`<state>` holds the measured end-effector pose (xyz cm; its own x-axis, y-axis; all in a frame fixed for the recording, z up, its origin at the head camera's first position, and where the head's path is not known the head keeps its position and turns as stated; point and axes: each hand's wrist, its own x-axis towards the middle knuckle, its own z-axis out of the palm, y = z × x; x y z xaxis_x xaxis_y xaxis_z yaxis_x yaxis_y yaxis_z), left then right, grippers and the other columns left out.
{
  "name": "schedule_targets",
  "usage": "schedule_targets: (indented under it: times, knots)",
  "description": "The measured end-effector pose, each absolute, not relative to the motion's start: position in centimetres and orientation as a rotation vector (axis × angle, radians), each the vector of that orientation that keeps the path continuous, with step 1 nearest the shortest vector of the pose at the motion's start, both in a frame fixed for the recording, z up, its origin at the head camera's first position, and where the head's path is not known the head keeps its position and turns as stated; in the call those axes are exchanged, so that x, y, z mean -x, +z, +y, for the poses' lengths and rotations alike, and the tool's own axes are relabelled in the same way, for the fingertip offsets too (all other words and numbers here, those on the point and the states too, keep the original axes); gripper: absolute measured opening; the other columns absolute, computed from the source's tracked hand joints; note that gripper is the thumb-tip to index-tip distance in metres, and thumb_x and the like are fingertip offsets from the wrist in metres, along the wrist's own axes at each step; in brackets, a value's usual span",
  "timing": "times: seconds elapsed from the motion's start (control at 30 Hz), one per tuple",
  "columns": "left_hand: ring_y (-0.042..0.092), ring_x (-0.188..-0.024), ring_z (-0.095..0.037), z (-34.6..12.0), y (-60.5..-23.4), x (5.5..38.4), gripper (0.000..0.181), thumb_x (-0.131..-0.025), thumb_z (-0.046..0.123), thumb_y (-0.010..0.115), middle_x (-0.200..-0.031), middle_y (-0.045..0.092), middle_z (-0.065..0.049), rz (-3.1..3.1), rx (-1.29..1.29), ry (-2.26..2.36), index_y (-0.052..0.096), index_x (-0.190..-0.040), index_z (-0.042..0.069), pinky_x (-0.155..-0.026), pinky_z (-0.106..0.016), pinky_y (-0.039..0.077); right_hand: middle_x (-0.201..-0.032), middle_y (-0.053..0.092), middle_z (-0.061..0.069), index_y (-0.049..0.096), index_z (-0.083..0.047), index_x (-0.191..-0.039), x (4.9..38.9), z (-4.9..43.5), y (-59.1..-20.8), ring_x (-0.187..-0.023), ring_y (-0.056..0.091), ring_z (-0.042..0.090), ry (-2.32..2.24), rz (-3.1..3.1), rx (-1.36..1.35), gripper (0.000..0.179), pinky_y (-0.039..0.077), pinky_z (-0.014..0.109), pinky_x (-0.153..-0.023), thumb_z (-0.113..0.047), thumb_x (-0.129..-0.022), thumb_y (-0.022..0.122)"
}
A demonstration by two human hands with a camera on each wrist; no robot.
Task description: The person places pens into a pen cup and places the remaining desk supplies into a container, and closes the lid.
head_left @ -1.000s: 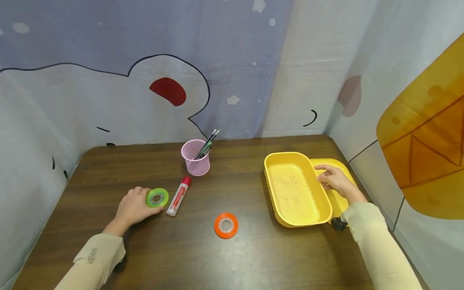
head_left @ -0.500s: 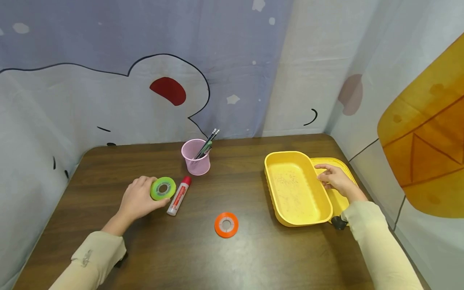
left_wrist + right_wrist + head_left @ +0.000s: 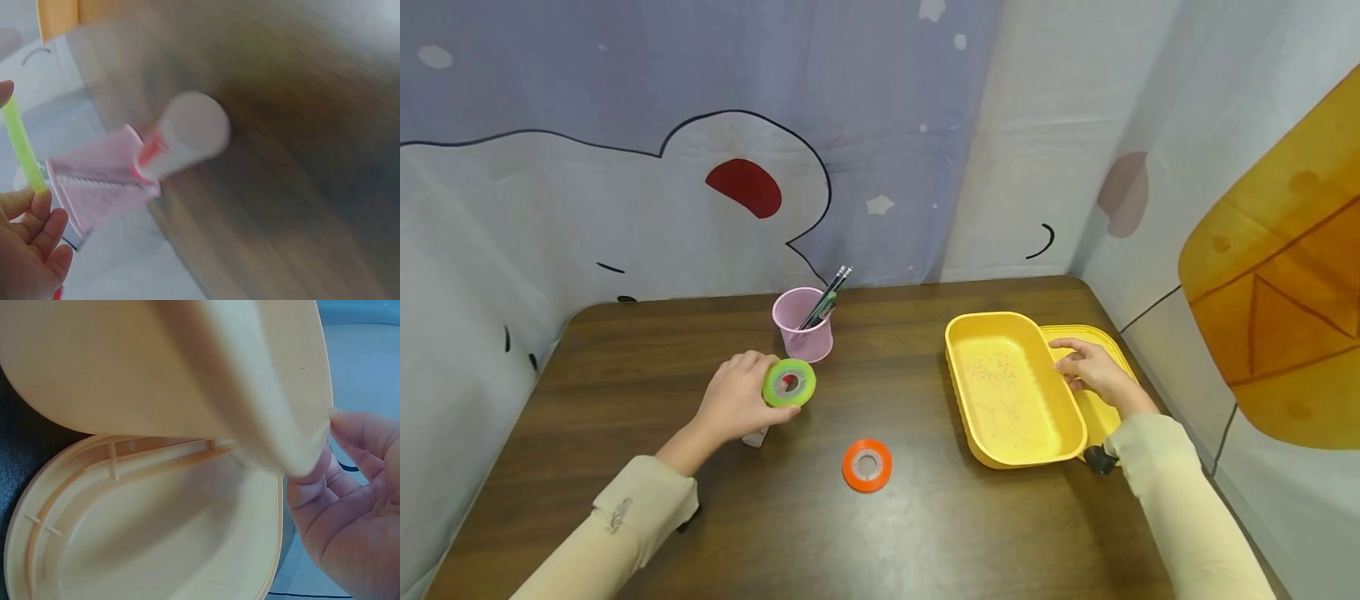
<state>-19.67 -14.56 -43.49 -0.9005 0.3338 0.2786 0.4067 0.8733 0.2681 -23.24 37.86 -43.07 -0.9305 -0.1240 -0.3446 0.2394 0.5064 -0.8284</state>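
My left hand (image 3: 739, 398) pinches a roll of green tape (image 3: 806, 386) by its edge, thumb on the near side and fingers on the far side. The roll is held above the table, edge-on in the left wrist view. Under that hand lies a white glue stick (image 3: 195, 134) with a red cap; the head view shows only its white end and a bit of red through the roll's hole. At the right, my right hand (image 3: 1092, 372) pinches the right rim of a yellow plastic box (image 3: 1011, 429). A yellow lid (image 3: 156, 550) lies beneath that hand, partly behind the box.
A roll of orange tape (image 3: 867, 486) lies flat near the table's middle. Behind the left hand stands a pink mesh pen cup (image 3: 808, 343) with several pencils or pens (image 3: 829, 293). Printed curtains (image 3: 880, 125) hang along the table's back and sides.
My left hand has lifted the green tape roll and carried it rightward, now over the glue stick and in front of the pen cup. The right hand and yellow box stay put.
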Motion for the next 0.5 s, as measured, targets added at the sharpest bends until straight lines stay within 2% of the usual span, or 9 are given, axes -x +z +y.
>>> schedule_targets:
  times: [0.23, 0.5]
  knots:
    - [0.049, -0.083, -0.02, -11.7, -43.3, 20.3, 0.066, -0.055, 0.057, 0.068, -0.088, 0.053, -0.003, -2.787, 0.676, -0.47, 0.056, -0.102, 0.011, -0.072, -0.037, 0.04, -0.072, 0.046, 0.0, 0.028, 0.001, -0.134, 23.1, 37.8, -43.2, -0.058, 0.043, 0.008, -1.42, 2.39, -0.122, 0.051, 0.044, 0.023, -0.053, -0.007, -0.088, 0.049]
    - [0.049, -0.084, -0.019, -8.3, -43.5, 20.7, 0.067, -0.055, 0.057, 0.067, -0.09, 0.054, -0.004, -2.759, 0.813, -0.47, 0.057, -0.1, 0.009, -0.072, -0.034, 0.041, -0.069, 0.045, 0.0, 0.028, 0.0, -0.134, 23.1, 37.9, -43.2, -0.055, 0.042, 0.008, -1.42, 2.402, -0.117, 0.051, 0.043, 0.024, -0.053, -0.006, -0.088, 0.048]
